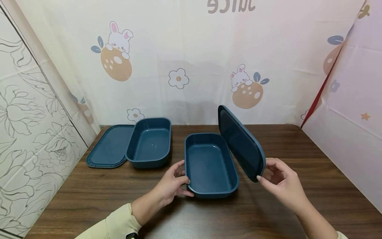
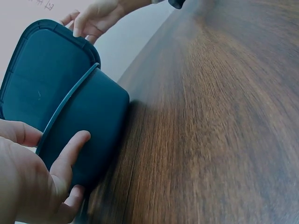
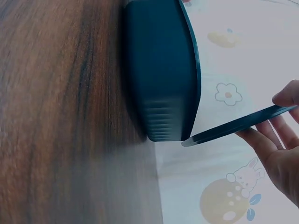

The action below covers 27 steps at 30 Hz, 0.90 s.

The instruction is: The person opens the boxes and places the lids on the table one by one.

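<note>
A deep blue rectangular food container (image 1: 209, 166) stands upright on the table, its inside bare. My left hand (image 1: 171, 184) holds it at the near left corner, digits spread along the rim and outer wall, as the left wrist view shows (image 2: 42, 172). My right hand (image 1: 283, 184) pinches the near end of a matching blue lid (image 1: 241, 146) between thumb and fingers. That lid is raised on edge and steeply tilted along the container's right side. In the right wrist view the lid (image 3: 238, 123) slopes down to the container's far rim.
A second blue container (image 1: 150, 142) sits to the left, without a lid on it. Another blue lid (image 1: 110, 146) lies flat at its left, partly overlapped by it in the head view. A printed curtain (image 1: 179, 39) hangs behind the brown wooden table (image 1: 298, 142).
</note>
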Available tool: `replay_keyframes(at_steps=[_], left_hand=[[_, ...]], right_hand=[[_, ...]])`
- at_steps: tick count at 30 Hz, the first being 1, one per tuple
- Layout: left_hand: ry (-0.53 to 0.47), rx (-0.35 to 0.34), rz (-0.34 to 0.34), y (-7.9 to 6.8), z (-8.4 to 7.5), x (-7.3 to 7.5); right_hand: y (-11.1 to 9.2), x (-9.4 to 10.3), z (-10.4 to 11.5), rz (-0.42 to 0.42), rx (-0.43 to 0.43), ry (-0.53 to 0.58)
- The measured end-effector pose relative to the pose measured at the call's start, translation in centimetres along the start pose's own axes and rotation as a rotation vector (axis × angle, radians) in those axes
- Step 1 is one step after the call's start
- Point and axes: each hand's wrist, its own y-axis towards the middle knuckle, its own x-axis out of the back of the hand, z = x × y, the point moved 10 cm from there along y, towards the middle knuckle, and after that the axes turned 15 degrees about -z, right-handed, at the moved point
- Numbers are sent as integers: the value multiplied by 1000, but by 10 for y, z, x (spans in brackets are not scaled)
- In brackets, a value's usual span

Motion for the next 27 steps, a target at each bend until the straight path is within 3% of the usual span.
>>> replay_keyframes(at_steps=[8, 19, 27], left_hand=[[-7, 3, 0, 0, -1, 1], [-7, 11, -4, 2, -2, -1], [3, 15, -7, 1, -4, -2]], right_hand=[[1, 11, -5, -72, -74, 42], [2, 20, -11, -146, -148, 227], [2, 24, -11, -163, -150, 479]])
